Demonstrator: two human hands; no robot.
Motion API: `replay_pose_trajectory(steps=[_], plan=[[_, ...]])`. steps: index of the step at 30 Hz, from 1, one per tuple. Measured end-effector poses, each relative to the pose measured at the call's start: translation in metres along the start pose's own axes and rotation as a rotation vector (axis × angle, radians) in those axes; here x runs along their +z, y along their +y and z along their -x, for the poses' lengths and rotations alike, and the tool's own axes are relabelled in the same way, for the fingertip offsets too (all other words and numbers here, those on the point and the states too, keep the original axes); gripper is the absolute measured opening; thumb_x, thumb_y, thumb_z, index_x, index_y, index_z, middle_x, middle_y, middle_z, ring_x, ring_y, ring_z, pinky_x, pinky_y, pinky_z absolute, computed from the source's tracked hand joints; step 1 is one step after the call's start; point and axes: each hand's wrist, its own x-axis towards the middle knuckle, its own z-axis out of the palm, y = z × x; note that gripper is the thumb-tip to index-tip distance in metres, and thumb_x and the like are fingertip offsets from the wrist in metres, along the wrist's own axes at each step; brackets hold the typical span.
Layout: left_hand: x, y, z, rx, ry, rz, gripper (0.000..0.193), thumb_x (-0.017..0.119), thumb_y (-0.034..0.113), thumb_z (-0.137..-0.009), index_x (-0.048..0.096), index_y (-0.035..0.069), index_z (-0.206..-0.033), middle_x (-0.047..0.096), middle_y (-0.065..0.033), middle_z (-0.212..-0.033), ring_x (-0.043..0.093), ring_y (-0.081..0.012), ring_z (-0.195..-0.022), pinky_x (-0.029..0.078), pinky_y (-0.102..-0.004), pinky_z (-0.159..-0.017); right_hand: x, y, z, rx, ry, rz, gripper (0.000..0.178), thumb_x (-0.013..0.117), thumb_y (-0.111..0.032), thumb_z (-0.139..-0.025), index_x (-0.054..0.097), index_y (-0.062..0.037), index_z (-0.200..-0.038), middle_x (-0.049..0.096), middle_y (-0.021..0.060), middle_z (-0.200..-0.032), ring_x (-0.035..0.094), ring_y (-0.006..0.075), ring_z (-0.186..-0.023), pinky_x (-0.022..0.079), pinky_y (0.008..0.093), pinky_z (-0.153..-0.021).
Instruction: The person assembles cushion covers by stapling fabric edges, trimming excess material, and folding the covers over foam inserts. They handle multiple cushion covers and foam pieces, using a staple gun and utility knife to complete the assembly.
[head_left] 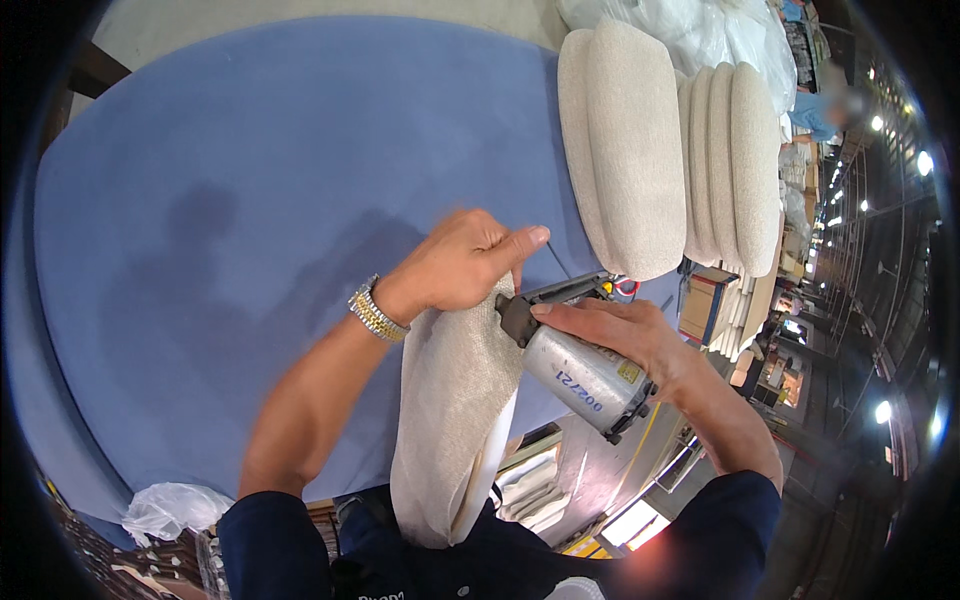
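A long beige fabric-covered pad (450,400) stands on end against my body, its white underside edge (493,450) showing on the right. My left hand (470,262), with a metal watch on the wrist, is closed on the fabric at the pad's upper end, thumb pointing right. My right hand (625,335) is wrapped round a pneumatic staple gun (580,375) with a silver cylinder. The gun's dark nose meets the pad's upper right edge, close to my left fingers. Whether a staple is in the fabric there, I cannot tell.
A blue padded table (300,130) spreads ahead and left. Several finished beige pads (635,150) stand at its far right, beside clear plastic wrapping (690,35). Red-handled pliers (627,288) lie behind the gun. A plastic bag (175,510) is at lower left. Another person (820,112) is far right.
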Motion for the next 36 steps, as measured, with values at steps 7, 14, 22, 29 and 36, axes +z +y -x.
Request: replay_pose_trajectory(steps=[7, 14, 22, 29, 36], plan=[[-0.007, -0.001, -0.004, 0.041, -0.111, -0.052, 0.057, 0.059, 0.04, -0.101, 0.069, -0.001, -0.064, 0.042, -0.0073, -0.046, 0.039, -0.016, -0.045, 0.035, -0.0398, -0.048, -0.006, -0.006, -0.004, -0.053, 0.012, 0.148, 0.078, 0.078, -0.018, -0.072, 0.059, -0.0101, -0.148, 0.073, 0.0164, -0.112, 0.074, 0.0334, -0.09, 0.06, 0.0399, -0.079], [-0.01, 0.019, -0.01, -0.102, -0.235, -0.157, 0.053, 0.061, 0.039, -0.096, 0.066, -0.004, -0.065, 0.046, -0.0115, -0.049, 0.043, -0.0196, -0.048, 0.038, -0.0427, -0.052, -0.007, -0.004, 0.003, -0.032, 0.025, 0.135, 0.084, 0.08, -0.021, -0.069, 0.058, -0.0119, -0.149, 0.073, 0.0165, -0.111, 0.074, 0.0359, -0.091, 0.06, 0.0425, -0.079], [-0.006, 0.019, -0.016, -0.111, -0.301, -0.262, 0.063, 0.044, 0.05, -0.106, 0.08, 0.002, -0.088, 0.063, -0.0162, -0.062, 0.061, -0.0282, -0.061, 0.049, -0.044, -0.068, -0.015, -0.016, -0.004, 0.132, -0.067, 0.06, 0.096, 0.085, -0.027, -0.063, 0.052, -0.0143, -0.152, 0.069, 0.0182, -0.115, 0.071, 0.0395, -0.099, 0.056, 0.046, -0.086], [-0.002, -0.001, -0.022, 0.046, -0.304, 0.055, 0.079, 0.033, 0.063, -0.108, 0.08, 0.0, -0.109, 0.077, -0.0174, -0.089, 0.072, -0.0268, -0.08, 0.055, -0.0375, -0.086, -0.014, -0.017, -0.004, 0.12, -0.066, 0.126, 0.101, 0.088, -0.027, -0.059, 0.051, -0.0139, -0.152, 0.067, 0.0184, -0.116, 0.068, 0.0402, -0.106, 0.053, 0.046, -0.089], [-0.005, -0.007, -0.025, -0.023, -0.267, 0.051, 0.084, 0.032, 0.066, -0.108, 0.079, -0.001, -0.087, 0.075, -0.0127, -0.079, 0.068, -0.0231, -0.074, 0.054, -0.0373, -0.081, -0.012, -0.027, -0.009, 0.161, -0.067, 0.153, 0.099, 0.088, -0.029, -0.06, 0.052, -0.0136, -0.151, 0.066, 0.0173, -0.11, 0.068, 0.0394, -0.099, 0.053, 0.0456, -0.088]])
